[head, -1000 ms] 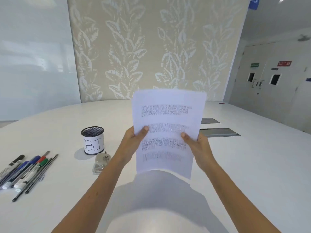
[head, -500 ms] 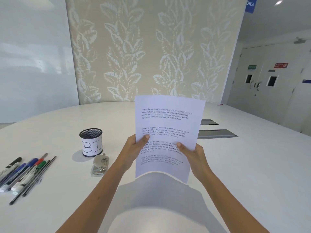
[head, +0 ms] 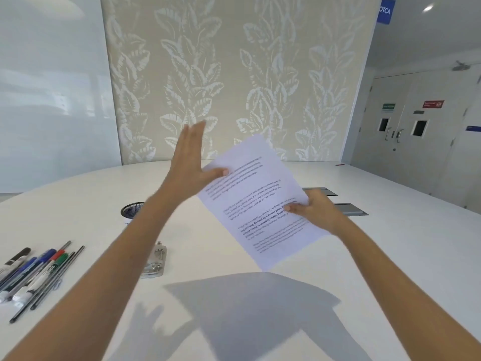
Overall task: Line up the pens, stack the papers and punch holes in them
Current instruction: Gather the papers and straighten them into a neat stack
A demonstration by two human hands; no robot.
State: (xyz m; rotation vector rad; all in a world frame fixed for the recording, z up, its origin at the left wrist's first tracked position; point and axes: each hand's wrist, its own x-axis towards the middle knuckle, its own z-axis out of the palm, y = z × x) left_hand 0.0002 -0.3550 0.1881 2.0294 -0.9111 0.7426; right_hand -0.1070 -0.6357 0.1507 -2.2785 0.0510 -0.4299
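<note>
A stack of printed white papers (head: 256, 204) hangs tilted above the white table (head: 390, 256), its top leaning left. My right hand (head: 316, 211) pinches its right edge. My left hand (head: 191, 165) is raised at the stack's upper left corner, fingers stretched out flat and upward, thumb lying on the top sheet. Several pens and markers (head: 36, 272) lie side by side at the table's left edge. A small metal hole punch (head: 155, 261) rests on the table beside my left forearm.
A black mesh pen cup (head: 131, 212) stands behind my left forearm, mostly hidden. Two grey cable hatches (head: 350, 209) sit flush in the table behind the papers. A patterned wall panel stands past the far edge, doors at the right.
The papers have tipped from upright to slanted left. My left hand let go of the lower left edge and rose to the upper corner, fingers spread. My right hand shifted rightwards and still holds them.
</note>
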